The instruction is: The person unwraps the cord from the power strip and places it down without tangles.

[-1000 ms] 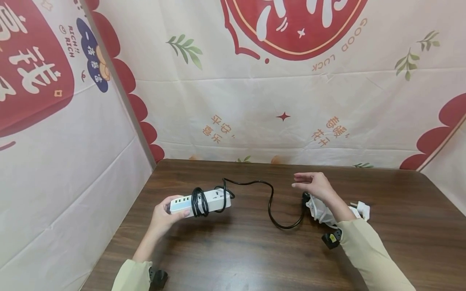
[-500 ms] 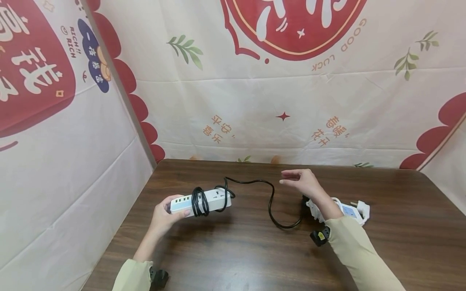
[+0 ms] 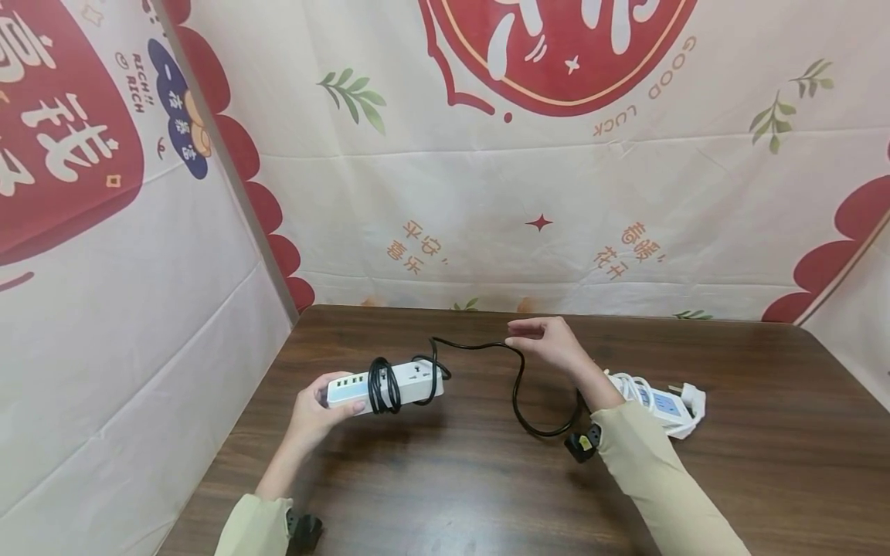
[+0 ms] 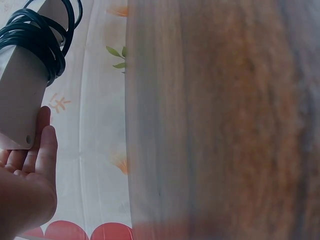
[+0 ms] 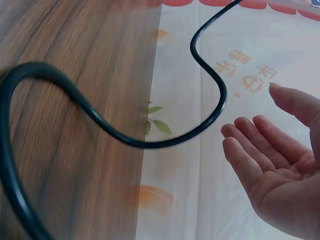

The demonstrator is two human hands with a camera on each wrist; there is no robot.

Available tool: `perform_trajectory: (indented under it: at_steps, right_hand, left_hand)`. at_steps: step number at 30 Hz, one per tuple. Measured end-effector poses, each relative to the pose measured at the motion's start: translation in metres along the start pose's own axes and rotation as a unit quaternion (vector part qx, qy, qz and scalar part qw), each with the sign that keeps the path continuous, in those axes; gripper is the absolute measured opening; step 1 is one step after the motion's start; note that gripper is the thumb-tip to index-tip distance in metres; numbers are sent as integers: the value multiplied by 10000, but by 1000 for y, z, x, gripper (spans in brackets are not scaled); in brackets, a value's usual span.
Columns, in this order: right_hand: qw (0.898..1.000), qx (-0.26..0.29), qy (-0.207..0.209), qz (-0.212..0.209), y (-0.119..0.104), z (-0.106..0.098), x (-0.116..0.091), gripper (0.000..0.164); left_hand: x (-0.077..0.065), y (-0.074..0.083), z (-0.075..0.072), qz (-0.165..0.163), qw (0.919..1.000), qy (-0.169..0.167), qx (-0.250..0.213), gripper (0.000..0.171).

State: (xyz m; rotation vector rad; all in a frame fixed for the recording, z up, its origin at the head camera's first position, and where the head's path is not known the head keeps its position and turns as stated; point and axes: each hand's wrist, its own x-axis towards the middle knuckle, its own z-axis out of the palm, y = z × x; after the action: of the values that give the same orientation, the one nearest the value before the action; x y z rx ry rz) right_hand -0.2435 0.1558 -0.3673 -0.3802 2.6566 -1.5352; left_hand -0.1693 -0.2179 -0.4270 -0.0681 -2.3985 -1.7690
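Observation:
My left hand [image 3: 310,415] grips one end of a white power strip [image 3: 415,388], thumb in front and fingers behind. Several turns of its black cord [image 5: 156,144] are wound round the strip's middle. From there the loose length snakes to the right and loops back under my right forearm, which hides its end. My right hand [image 3: 551,344] hovers by the upper bend of the cord, fingers extended and thumb apart. In the right wrist view a gap shows between this hand and the cord. The left wrist view shows the strip's plain back [image 4: 22,95] and my fingers beneath it.
A second white power strip [image 3: 669,406], wrapped in its own white cord and with a white plug [image 3: 694,398], lies on the right of the brown wooden table [image 3: 445,479]. Printed cloth walls [image 3: 473,193] stand behind the table and along its left side.
My right hand has moved left, from above the second power strip to the cord's upper bend, uncovering more of that strip. The left hand and its power strip stay almost still.

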Motion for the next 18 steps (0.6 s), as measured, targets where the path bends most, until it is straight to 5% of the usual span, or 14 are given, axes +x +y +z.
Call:
perform_trajectory:
  at_steps: [18]
  right_hand:
    - [9992,210,-336,-66,-23,34,26,38]
  left_hand:
    - [2,1,-4,-23,10000,-9,-49,49]
